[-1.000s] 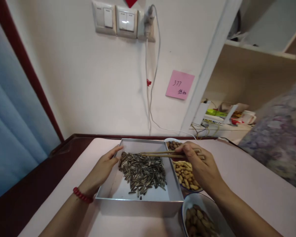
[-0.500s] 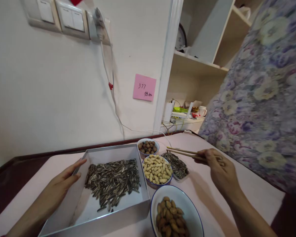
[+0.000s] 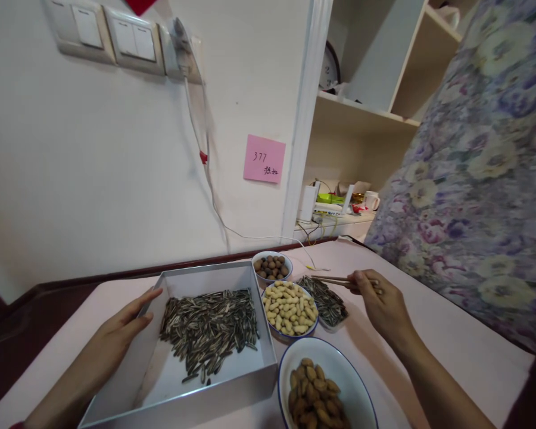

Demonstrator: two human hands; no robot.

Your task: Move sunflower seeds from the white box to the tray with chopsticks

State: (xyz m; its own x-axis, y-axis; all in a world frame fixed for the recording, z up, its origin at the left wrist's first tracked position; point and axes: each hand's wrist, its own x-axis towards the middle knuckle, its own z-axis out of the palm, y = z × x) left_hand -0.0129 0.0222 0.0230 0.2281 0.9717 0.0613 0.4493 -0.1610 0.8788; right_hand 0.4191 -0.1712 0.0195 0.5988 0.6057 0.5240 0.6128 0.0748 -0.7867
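My right hand (image 3: pixel 382 304) is closed around a pair of chopsticks (image 3: pixel 339 281). The chopstick tips point left, over the far end of a clear container of sunflower seeds (image 3: pixel 326 301); nothing can be made out between them. My left hand (image 3: pixel 116 333) holds the left wall of a shallow grey-white box (image 3: pixel 232 387), fingers and thumb stretched along the rim. A spread of striped sunflower seeds (image 3: pixel 214 328) lies on the box floor. Right of the box stand a bowl of peanuts (image 3: pixel 290 307) and, closer to me, a bowl of almonds (image 3: pixel 315 396).
Behind the peanuts is a bowl of round brown nuts (image 3: pixel 271 267). A white cable (image 3: pixel 268 237) runs from the wall socket onto the pink tabletop (image 3: pixel 451 304). A floral curtain (image 3: pixel 469 179) hangs at the right, beside shelves (image 3: pixel 366 110) holding a router and a mug.
My right hand has moved a little left and down, bringing the chopsticks lower over the seed container. My left hand stays at the box. The view has shifted slightly.
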